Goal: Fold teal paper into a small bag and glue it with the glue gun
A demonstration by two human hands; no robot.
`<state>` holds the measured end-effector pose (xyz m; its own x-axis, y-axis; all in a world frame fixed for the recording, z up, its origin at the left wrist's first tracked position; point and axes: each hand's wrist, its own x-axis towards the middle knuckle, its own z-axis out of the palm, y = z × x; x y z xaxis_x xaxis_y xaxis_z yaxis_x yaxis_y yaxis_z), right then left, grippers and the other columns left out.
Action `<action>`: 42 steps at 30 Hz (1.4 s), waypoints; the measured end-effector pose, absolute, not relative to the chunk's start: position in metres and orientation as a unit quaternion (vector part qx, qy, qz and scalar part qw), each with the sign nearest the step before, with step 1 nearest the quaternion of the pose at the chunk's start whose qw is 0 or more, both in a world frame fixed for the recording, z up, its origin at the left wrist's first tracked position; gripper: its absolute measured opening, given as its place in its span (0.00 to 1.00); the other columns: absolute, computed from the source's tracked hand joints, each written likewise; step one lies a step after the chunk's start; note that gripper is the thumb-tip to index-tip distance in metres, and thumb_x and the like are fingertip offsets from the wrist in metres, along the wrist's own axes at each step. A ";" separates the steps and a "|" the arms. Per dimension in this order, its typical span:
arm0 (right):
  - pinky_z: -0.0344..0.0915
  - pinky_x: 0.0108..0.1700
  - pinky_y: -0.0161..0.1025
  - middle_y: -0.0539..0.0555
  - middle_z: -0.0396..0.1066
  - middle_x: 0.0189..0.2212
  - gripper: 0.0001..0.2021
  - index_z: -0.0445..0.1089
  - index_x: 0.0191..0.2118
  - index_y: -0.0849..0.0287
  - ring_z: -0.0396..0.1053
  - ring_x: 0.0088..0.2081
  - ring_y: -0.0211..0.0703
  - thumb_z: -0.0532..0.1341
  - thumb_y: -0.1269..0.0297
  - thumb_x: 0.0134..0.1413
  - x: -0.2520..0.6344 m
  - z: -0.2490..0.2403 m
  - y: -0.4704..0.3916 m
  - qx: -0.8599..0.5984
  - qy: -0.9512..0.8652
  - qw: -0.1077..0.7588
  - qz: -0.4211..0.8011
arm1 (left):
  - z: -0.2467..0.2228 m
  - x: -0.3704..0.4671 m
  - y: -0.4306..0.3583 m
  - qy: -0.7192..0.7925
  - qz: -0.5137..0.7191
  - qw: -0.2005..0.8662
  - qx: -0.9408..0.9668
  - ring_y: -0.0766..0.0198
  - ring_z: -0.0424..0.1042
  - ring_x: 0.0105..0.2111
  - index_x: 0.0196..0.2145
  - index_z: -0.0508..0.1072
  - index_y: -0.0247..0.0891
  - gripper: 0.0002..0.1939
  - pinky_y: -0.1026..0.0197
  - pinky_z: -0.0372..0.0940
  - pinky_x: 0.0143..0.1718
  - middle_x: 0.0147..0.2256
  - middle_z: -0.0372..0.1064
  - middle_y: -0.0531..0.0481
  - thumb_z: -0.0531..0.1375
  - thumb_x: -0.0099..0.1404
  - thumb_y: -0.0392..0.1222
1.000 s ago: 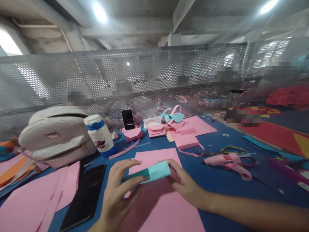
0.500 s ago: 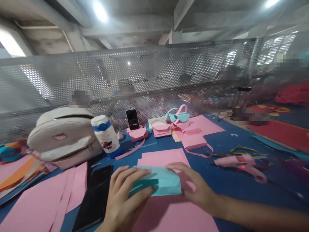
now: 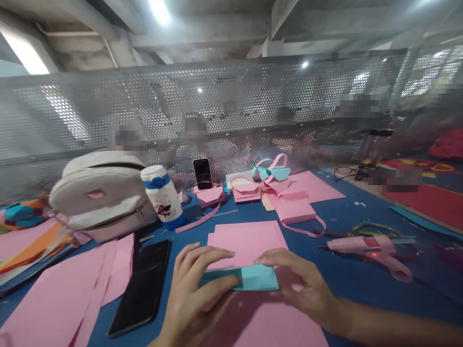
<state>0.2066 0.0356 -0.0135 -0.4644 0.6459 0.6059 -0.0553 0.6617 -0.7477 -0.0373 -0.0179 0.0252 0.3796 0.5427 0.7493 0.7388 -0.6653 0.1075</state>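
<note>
A folded turquoise paper piece (image 3: 259, 278) is held just over a pink paper sheet (image 3: 249, 236), its narrow face toward me. My left hand (image 3: 198, 279) grips its left part, with the thumb along the near face and the fingers arched over the far side. At the right end, my right hand (image 3: 304, 286) has its forefinger on the top edge and its thumb by the lower corner. The left end of the paper is hidden behind my left hand.
To the left lie a black phone (image 3: 142, 284) and pink sheets (image 3: 65, 289). Behind stand a backpack (image 3: 97, 193), a bottle (image 3: 164, 197) and small pink paper bags (image 3: 294, 209). A pink glue gun (image 3: 372, 246) with a lit red light rests at right.
Both hands have tipped the turquoise paper, so its broad top face no longer shows and a narrow face does. The whole view has shifted slightly.
</note>
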 end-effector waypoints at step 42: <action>0.68 0.50 0.43 0.56 0.70 0.45 0.17 0.66 0.56 0.53 0.69 0.48 0.45 0.57 0.52 0.67 0.210 -0.012 0.036 -0.127 -0.823 0.478 0.279 | 0.035 -0.019 -0.024 -0.392 -0.463 0.068 -0.792 0.57 0.70 0.45 0.28 0.79 0.48 0.14 0.42 0.48 0.61 0.41 0.77 0.53 0.59 0.70 0.36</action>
